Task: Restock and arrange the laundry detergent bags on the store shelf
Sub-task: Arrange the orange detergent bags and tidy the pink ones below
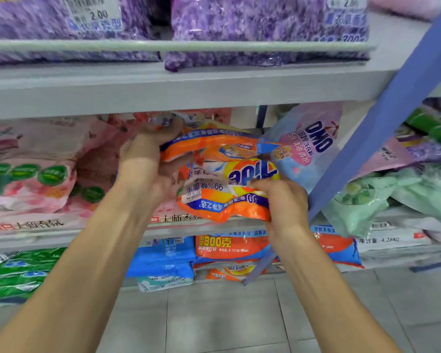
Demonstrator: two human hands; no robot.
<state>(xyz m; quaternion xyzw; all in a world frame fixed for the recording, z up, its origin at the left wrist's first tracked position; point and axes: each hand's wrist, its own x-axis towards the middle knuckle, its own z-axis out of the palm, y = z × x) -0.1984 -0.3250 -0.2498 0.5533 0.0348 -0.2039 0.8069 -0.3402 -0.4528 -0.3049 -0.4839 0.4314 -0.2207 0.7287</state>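
Two orange Tide detergent bags sit at the middle shelf's front. The lower Tide bag point(224, 192) is upside down, and my right hand point(283, 202) grips its right edge. My left hand point(148, 154) curls over the left end of the upper Tide bag point(209, 145), thumb under it. A light blue OMO bag point(303, 146) leans just right of them. Pink bags point(33, 169) fill the shelf's left side.
Purple bags point(265, 29) stand on the upper shelf behind a rail point(178, 45). A blue diagonal post point(382, 110) crosses at right, with green and purple bags point(402, 189) behind it. Blue, orange and green bags point(229, 247) lie on the bottom shelf above grey floor tiles.
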